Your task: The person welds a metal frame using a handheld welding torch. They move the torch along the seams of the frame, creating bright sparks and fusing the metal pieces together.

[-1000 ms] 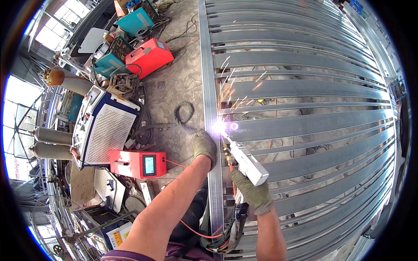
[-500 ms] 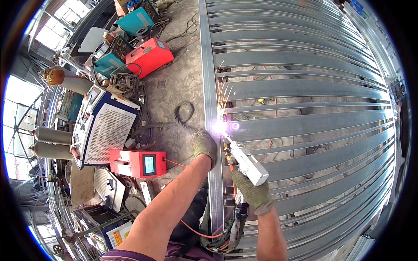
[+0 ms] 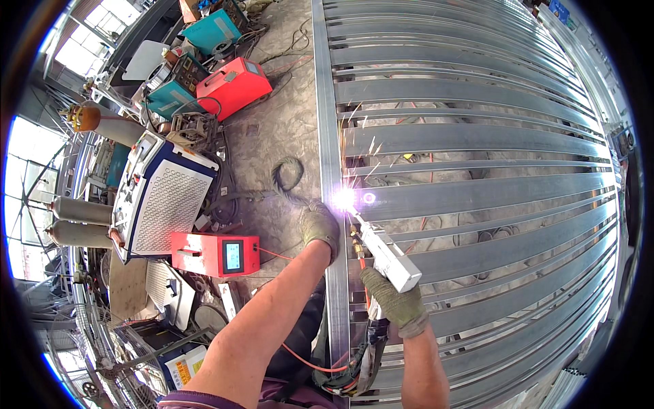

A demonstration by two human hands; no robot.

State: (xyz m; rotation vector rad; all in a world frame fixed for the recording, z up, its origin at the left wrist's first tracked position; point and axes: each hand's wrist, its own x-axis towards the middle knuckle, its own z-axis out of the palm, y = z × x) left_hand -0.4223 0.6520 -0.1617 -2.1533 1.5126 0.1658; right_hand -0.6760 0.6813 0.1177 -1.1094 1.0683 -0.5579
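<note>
My right hand point(image 3: 396, 300), in a green knit work glove, is wrapped round a white handheld welding gun point(image 3: 390, 255) with an orange hose and a brass fitting. At the gun's tip a bright purple-white glare hides the joint between the long steel rail point(image 3: 332, 286) and a flat grey crossbar point(image 3: 477, 194). Sparks fly away from that spot. My left hand point(image 3: 319, 230), gloved alike, is closed against the rail's left side, just short of the glare. What its fingers hold, if anything, is hidden.
Steel crossbars run off to the right with gaps between them. Left on the concrete floor point(image 3: 283, 123) stand a red box with a screen point(image 3: 216, 255), another red machine point(image 3: 234, 88), a white-and-blue cabinet point(image 3: 170, 198) and gas cylinders point(image 3: 82, 213). A thick sleeved cable point(image 3: 288, 176) lies looped there.
The spray of sparks has spread a little wider to the right. Both hands and the welding gun keep nearly the same place, with the glare still at the rail.
</note>
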